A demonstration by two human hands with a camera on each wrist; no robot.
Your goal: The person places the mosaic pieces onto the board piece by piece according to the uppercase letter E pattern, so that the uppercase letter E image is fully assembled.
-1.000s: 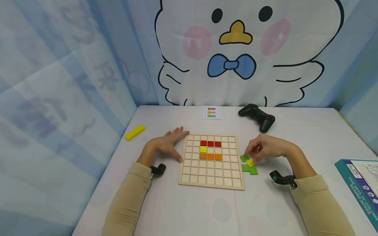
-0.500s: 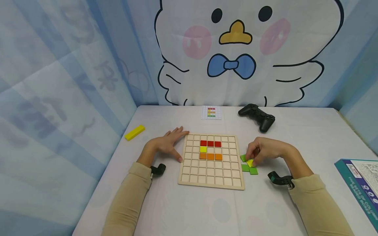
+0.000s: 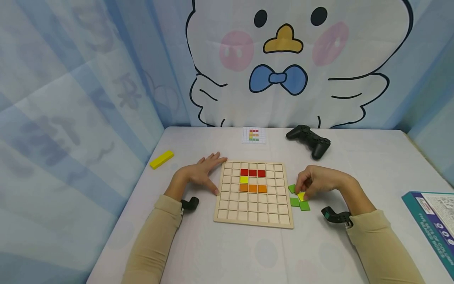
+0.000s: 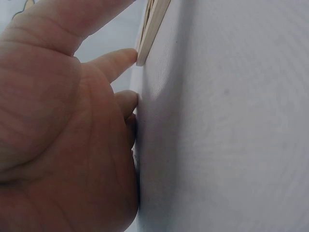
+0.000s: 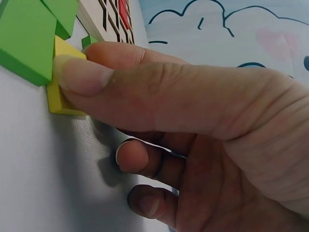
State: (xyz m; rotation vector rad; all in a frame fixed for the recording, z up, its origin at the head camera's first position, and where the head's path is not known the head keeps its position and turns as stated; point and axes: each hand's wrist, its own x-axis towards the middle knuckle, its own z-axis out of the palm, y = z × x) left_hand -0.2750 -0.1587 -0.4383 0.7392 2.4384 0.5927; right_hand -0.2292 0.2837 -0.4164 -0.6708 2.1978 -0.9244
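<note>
My right hand [image 3: 319, 179] is beside the board's right edge, its thumb and index finger pinching a small yellow square tile [image 3: 301, 196]. In the right wrist view the yellow tile [image 5: 67, 104] still sits at the table surface, touching a green tile [image 5: 29, 43]. More green tiles [image 3: 304, 206] lie around it. Fingers spread, my left hand [image 3: 202, 173] rests at the upper left side of the wooden grid board [image 3: 228, 205], thumb and a fingertip touching its edge. Red tiles [image 3: 253, 172], one yellow tile [image 3: 244, 180] and orange tiles [image 3: 253, 188] sit in the grid.
At the back of the table lies a pattern card [image 3: 254, 135] with coloured squares. A black game controller [image 3: 308, 141] is to its right. A yellow bar [image 3: 161, 159] lies at the far left, and a teal box [image 3: 432, 225] at the right edge.
The right hand has shifted slightly down and left, and its thumb and index finger have come together on the yellow tile. The left hand and board have stayed still.
</note>
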